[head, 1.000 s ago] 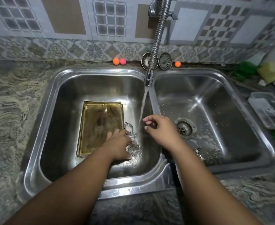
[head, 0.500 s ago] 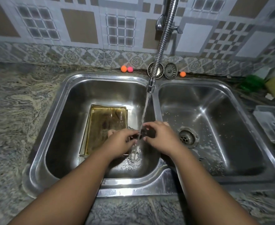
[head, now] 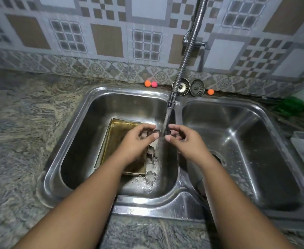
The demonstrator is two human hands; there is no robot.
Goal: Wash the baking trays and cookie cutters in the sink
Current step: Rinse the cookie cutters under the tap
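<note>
Change: both hands have risen from the basin floor and met under the running water, lifting a small metal cookie cutter (head: 154, 131) into the stream.
Left hand (head: 138, 141): fingers pinching the cutter's left end.
Right hand (head: 185, 141): fingers pinching its right end, thumb tucked beneath.
Cutter: held between the two hands, above the left basin of the stainless steel double sink (head: 86, 119), directly in the flow from the coiled steel tap hose (head: 187, 56).
Tray: a brown-stained rectangular baking tray (head: 118, 137) lies flat in the left basin, partly under the left hand.
Handling: the cutter looks light, thin and stiff, likely slippery when wet; best gripped on its flat sides, away from the edges.
</note>
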